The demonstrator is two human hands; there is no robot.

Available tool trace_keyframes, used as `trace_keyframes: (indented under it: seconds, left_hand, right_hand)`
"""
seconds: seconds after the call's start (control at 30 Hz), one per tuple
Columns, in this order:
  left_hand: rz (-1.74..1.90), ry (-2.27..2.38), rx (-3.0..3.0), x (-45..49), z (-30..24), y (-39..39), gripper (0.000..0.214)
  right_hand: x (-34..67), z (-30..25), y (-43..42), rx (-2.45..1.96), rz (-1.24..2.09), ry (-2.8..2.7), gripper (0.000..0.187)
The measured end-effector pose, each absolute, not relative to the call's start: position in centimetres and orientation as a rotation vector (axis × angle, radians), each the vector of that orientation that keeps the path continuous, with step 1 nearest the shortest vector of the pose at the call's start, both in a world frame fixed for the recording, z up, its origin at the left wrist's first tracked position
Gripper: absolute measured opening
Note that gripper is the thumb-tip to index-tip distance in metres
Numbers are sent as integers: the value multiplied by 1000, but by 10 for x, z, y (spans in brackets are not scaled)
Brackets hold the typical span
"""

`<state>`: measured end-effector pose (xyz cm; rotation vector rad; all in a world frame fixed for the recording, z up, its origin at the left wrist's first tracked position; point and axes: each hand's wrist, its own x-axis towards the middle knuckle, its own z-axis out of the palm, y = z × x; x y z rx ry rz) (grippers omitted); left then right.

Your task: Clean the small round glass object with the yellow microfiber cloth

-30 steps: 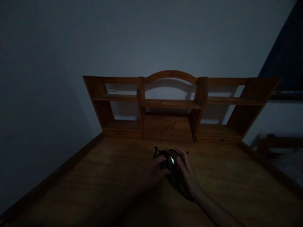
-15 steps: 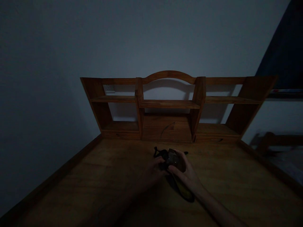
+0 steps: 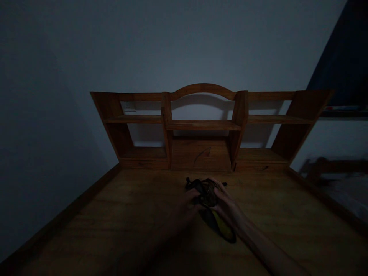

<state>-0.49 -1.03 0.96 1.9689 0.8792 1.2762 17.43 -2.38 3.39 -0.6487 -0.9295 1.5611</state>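
Observation:
In the dim head view, a dark, shiny, brownish bundle (image 3: 210, 193) is between my two hands above the wooden desk. My left hand (image 3: 192, 202) is closed at its left side, with the fingertips partly lost in shadow. On the right, my right hand (image 3: 225, 202) curls its fingers and thumb around the bundle. Just below lies a long black thing with a yellow-green face (image 3: 224, 228), shaped like a shoe sole. Black strap-like parts (image 3: 189, 183) stick out to the upper left. Poor light hides how these pieces join.
A wooden desk hutch (image 3: 201, 124) with shelves and small drawers stands along the back of the desk (image 3: 138, 203). Raised wooden edges run down both sides. A wall socket (image 3: 130, 107) shows behind the left shelf, and a dark curtain (image 3: 345, 57) hangs at right.
My right hand has turned slightly and its fingers have moved around the bundle, whose dark, glinting strands show more now. The view has shifted a little. My left hand stays nearly in place.

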Motion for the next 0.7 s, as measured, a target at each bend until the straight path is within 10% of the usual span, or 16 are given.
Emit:
trace_keyframes:
  seconds: [0.7]
  left_hand:
    - [1289,991,2162,-9,-9,-15,29]
  right_hand:
    - [186,43,-33,-818,1119,-1473,45]
